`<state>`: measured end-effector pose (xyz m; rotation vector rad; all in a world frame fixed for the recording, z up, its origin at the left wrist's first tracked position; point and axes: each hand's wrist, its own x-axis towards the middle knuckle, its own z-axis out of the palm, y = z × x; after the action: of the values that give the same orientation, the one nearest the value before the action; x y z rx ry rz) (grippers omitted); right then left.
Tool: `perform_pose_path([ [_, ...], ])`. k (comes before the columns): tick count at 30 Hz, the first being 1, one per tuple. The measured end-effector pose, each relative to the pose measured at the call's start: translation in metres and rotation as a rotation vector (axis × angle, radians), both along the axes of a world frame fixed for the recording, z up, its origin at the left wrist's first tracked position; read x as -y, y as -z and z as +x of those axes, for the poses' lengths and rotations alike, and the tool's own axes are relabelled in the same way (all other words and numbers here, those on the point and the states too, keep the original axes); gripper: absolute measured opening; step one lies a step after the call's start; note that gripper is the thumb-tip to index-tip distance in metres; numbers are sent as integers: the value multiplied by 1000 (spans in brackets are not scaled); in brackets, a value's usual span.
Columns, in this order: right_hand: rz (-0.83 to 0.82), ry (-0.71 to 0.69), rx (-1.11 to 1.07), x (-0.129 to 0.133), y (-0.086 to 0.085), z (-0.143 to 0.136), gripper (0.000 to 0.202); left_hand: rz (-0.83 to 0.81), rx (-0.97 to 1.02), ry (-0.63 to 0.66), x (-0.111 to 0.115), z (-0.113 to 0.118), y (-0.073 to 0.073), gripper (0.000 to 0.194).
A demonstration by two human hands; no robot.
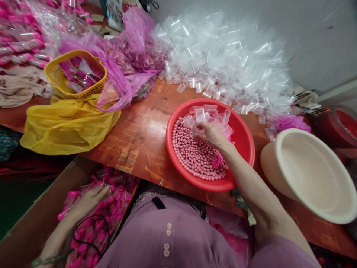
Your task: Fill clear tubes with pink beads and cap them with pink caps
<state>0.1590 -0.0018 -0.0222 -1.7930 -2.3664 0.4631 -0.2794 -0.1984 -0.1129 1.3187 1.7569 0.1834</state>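
Note:
My right hand (209, 133) is inside the red basin (245, 145), its fingers curled and pinched at the edge of a small heap of clear plastic tubes (201, 114). It seems to grip one of them, partly hidden by the fingers. Below that hand lies a bed of pink beads (192, 149), with a bright pink piece (217, 161) on top. Down at the left, my left hand (96, 197) reaches into a cardboard box (41, 208), fingers stretched over bright pink-capped packed pieces (92, 234). I see nothing held there, though the hand is slightly blurred.
A large pile of clear tubes (223, 56) covers the table's back. A cream basin (315, 175) stands at the right. On the left are a yellow basket (61, 59) with small packets, a yellow bag (69, 123) and pink plastic bags (136, 29).

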Motion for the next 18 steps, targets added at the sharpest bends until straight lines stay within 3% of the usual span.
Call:
perform_pose_path([
  [2, -4, -58, -24, 0, -1, 2, 26, -12, 189, -107, -15, 25, -36, 52],
  [5, 5, -72, -140, 3, -7, 3, 20, 173, 333, -188, -38, 68, -85, 48],
  [8, 45, 73, -280, 9, -11, 2, 25, 459, 408, -168, -61, 114, -110, 34],
  [10, 30, 149, -276, 14, -10, -1, 26, 637, 431, -102, -78, 146, -113, 27],
  [13, -59, 197, -86, 23, -4, -7, 22, 918, 478, 71, -100, 193, -103, 22],
  [15, -138, 181, 67, 28, 1, -12, 21, 1106, 460, 176, -111, 217, -90, 21],
  [18, -283, 79, 198, 33, 5, -17, 24, 1257, 255, 335, -119, 236, -74, 21],
])
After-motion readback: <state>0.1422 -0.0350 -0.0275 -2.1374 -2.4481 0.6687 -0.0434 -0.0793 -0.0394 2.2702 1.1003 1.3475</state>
